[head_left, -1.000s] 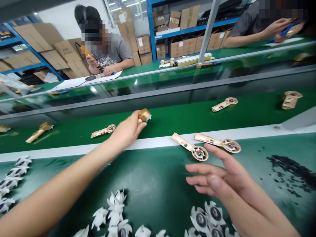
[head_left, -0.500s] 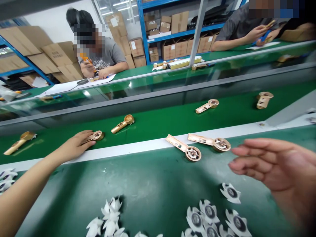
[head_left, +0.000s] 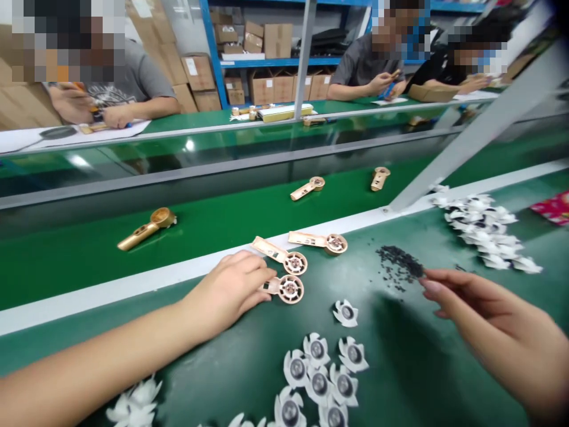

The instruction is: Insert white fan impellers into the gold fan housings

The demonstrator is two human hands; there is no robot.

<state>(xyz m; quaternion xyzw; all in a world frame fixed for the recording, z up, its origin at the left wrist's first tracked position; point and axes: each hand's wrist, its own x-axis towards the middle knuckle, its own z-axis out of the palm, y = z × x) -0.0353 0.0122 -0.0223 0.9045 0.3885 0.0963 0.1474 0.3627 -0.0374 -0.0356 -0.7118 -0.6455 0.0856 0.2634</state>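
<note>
My left hand [head_left: 233, 290] is closed on the handle of a gold fan housing [head_left: 287, 289] that lies on the green bench top. Two more gold housings [head_left: 281, 256] [head_left: 317, 241] rest just beyond it by the white strip. My right hand [head_left: 471, 299] reaches toward a pile of small black screws [head_left: 398, 265], fingers stretched out with nothing in them, the fingertips at the pile's near edge. White fan impellers [head_left: 317, 370] are clustered on the bench between my hands.
The green conveyor belt [head_left: 222, 222] carries an assembled gold fan [head_left: 146, 228] and two more housings [head_left: 306, 188] [head_left: 379, 177]. Another heap of white impellers [head_left: 482, 228] lies at right behind a slanted grey post [head_left: 466, 142]. Three people work across the line.
My left hand took a gold housing off the belt and brought it onto the bench beside the other two. My right hand swung right and forward to the screw pile. The view turned right.
</note>
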